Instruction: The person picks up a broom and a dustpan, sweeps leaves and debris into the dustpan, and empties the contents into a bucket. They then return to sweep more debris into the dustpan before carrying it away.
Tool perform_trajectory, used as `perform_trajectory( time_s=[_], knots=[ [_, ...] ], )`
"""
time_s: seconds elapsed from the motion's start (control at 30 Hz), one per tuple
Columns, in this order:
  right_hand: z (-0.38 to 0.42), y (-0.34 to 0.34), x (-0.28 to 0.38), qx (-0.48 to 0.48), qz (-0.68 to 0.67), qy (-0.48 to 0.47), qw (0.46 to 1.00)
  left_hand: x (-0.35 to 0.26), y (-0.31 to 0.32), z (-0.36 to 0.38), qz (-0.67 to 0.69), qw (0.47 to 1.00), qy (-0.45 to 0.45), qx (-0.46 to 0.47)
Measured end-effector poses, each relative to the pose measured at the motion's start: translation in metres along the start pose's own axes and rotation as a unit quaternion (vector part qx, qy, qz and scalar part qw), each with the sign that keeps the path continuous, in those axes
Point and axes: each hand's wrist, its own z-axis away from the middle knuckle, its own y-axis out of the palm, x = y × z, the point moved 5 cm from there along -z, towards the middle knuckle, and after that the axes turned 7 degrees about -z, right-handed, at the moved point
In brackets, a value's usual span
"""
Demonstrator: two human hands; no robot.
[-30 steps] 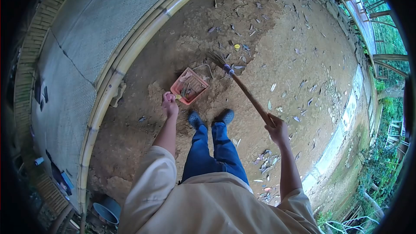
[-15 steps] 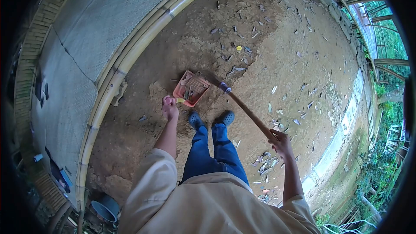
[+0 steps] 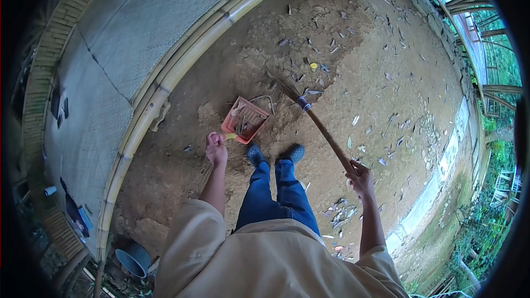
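Note:
My left hand (image 3: 216, 148) is closed around the pink and yellow handle of a reddish-orange dustpan (image 3: 255, 132). Dry leaves and bits of debris lie inside the pan, which is low at the ground in front of my feet. A thin curved twig (image 3: 270, 101) lies at its far edge. In my right hand (image 3: 360, 179) is the wooden handle of a broom (image 3: 326, 131), gripped near its upper end. The broom's bristles (image 3: 287, 86) point away from me, beyond the dustpan and apart from it, over the bare soil.
Scattered dry leaves (image 3: 342, 212) and a yellow round piece (image 3: 313, 66) lie on the dirt ground (image 3: 381, 110). A bamboo-edged platform with a woven mat (image 3: 110, 49) runs along the left. A dark bucket (image 3: 132, 258) stands at lower left. Foliage and a paved strip (image 3: 436, 182) line the right.
The broom's bristles have swung away from the dustpan's edge, outward and to the right. A curved twig now shows beside the pan. My left hand still holds the dustpan.

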Motion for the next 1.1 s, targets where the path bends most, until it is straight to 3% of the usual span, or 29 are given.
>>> perform_trajectory(
  time_s=[0.2, 0.4, 0.6, 0.77, 0.93, 1.1],
  knots=[
    [-0.01, 0.021, -0.004, 0.018, 0.024, -0.02, 0.999, 0.01, -0.006, 0.001, -0.036, 0.998, 0.021, -0.039],
    [-0.001, 0.036, 0.003, 0.054, 0.032, 0.009, 0.998, 0.035, 0.003, 0.003, -0.032, 0.999, -0.014, -0.036],
    [0.031, 0.014, 0.007, 0.1, 0.014, 0.07, 0.992, 0.089, 0.038, -0.007, 0.072, 0.996, -0.039, -0.036],
    [0.063, -0.013, 0.029, 0.12, -0.054, 0.095, 0.987, 0.076, 0.022, -0.005, 0.08, 0.994, -0.044, -0.054],
    [0.072, -0.026, 0.032, 0.12, -0.05, 0.075, 0.989, 0.071, 0.013, -0.001, 0.071, 0.995, -0.067, -0.008],
    [0.072, -0.022, 0.033, 0.123, -0.048, 0.062, 0.989, 0.068, 0.015, 0.008, 0.089, 0.995, -0.037, -0.021]
  ],
)
